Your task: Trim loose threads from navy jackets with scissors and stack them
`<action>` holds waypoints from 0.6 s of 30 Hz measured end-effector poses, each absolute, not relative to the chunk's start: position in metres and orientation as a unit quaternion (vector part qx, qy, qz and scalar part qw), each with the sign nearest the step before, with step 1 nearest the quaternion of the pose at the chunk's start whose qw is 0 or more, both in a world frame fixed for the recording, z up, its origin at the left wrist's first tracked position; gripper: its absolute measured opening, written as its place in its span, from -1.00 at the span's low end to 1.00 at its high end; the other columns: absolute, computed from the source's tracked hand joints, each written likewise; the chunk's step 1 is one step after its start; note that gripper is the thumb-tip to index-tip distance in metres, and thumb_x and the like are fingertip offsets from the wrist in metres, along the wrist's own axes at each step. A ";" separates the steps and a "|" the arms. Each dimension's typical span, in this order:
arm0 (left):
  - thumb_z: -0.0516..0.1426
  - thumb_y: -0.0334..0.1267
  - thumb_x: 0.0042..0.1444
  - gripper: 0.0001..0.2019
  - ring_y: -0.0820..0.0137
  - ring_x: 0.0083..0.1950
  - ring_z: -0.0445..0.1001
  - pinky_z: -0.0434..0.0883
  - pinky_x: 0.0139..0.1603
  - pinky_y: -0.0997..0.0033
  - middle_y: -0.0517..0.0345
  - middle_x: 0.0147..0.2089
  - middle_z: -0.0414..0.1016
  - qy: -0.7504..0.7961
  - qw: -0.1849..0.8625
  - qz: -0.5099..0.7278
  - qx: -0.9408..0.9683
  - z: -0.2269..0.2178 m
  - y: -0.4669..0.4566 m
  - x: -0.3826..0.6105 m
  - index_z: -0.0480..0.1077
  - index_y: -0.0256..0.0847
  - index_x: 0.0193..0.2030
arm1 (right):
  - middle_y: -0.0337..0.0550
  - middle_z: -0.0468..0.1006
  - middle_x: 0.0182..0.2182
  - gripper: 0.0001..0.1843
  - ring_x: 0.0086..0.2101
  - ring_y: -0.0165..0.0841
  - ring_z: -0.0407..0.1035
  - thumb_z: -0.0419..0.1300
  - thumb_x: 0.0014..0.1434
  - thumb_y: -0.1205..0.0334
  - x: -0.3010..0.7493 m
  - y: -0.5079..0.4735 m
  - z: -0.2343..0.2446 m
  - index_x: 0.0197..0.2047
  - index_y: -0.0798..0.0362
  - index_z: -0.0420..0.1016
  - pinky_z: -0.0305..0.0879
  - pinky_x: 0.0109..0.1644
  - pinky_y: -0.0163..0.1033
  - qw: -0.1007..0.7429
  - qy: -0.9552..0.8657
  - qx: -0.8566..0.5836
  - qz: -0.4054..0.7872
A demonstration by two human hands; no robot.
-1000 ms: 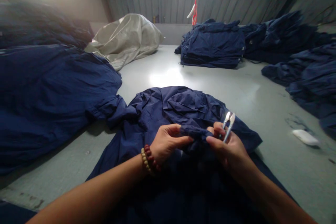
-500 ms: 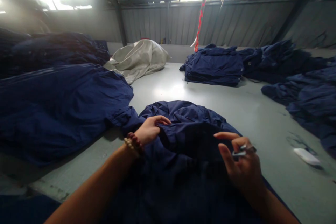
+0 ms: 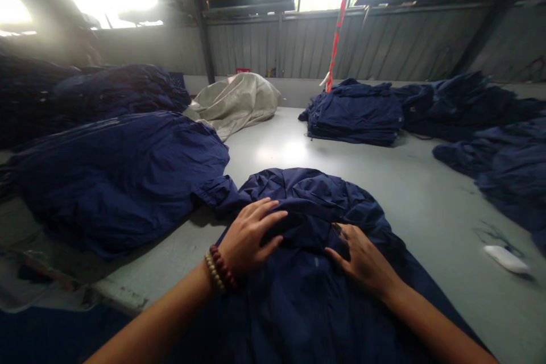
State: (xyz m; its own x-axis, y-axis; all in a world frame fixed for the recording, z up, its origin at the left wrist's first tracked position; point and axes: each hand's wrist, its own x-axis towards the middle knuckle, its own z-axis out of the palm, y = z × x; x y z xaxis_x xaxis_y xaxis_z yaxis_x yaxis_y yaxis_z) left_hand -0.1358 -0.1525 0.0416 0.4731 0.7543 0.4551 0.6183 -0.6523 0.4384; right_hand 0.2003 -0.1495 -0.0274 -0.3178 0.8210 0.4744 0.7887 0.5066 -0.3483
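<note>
A navy blue garment (image 3: 298,284) of thin, shiny fabric lies spread over the table edge in front of me, its far end gathered in wrinkles. My left hand (image 3: 251,233), with two bead bracelets (image 3: 219,268) at the wrist, rests on it with fingers spread, gripping nothing. On the garment's right half, my right hand (image 3: 360,253) presses down with bent fingers. Small thread snips (image 3: 340,232) are tucked in those fingers, mostly hidden. A sleeve-like end (image 3: 215,190) of navy fabric sticks out to the left.
Navy garments (image 3: 123,165) are heaped at left, beside a beige cloth (image 3: 241,101). A folded navy stack (image 3: 354,116) and a looser pile (image 3: 507,165) lie right. A white case-like object (image 3: 507,259) sits on the pale table (image 3: 413,199). A red cord (image 3: 336,34) hangs behind.
My left hand has let go of the raised fabric fold and flattened out. My right hand has moved left and down onto the garment. The raised fold now lies flat, and the view has shifted slightly.
</note>
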 end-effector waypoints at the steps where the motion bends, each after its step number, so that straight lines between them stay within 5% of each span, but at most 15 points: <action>1: 0.23 -0.10 0.29 -0.49 0.01 0.53 0.18 0.09 0.56 -0.12 -0.05 0.48 0.31 0.399 0.089 0.262 0.874 0.038 -0.153 -0.131 0.41 -0.02 0.36 | 0.05 0.58 -0.04 -0.45 -0.04 -0.03 0.55 0.29 0.27 -0.11 0.200 -0.151 -0.023 0.21 -0.02 0.37 0.55 0.08 0.11 0.303 -0.816 -0.491 0.030; 5: 0.19 0.01 0.32 -0.47 -0.12 0.45 0.30 0.19 0.48 -0.19 -0.31 0.40 0.38 0.487 0.057 0.147 0.859 0.012 -0.146 -0.128 0.44 -0.23 0.33 | 0.11 0.55 0.03 -0.42 -0.01 -0.03 0.53 0.21 0.32 -0.17 0.214 -0.157 -0.014 0.25 0.00 0.32 0.50 0.15 0.13 0.312 -0.790 -0.527 0.017; 13: 0.22 0.02 0.30 -0.38 -0.07 0.53 0.18 0.12 0.53 -0.17 -0.26 0.52 0.22 0.489 0.087 0.133 0.858 -0.012 -0.151 -0.150 0.31 -0.17 0.42 | 0.18 0.60 0.02 -0.47 0.00 0.08 0.53 0.04 0.31 -0.25 0.289 -0.140 -0.007 0.05 -0.01 0.46 0.43 0.12 0.13 0.381 -0.619 -0.687 -0.001; 18: 0.28 -0.07 0.23 -0.56 -0.06 0.47 0.28 0.20 0.50 -0.17 -0.22 0.41 0.36 0.474 0.069 0.173 0.861 -0.012 -0.149 -0.149 0.46 -0.19 0.19 | 0.13 0.64 -0.27 -0.52 -0.23 0.04 0.54 0.36 0.00 -0.20 0.294 -0.083 0.023 -0.22 -0.01 0.44 0.39 -0.12 0.03 0.285 -0.545 -0.784 0.079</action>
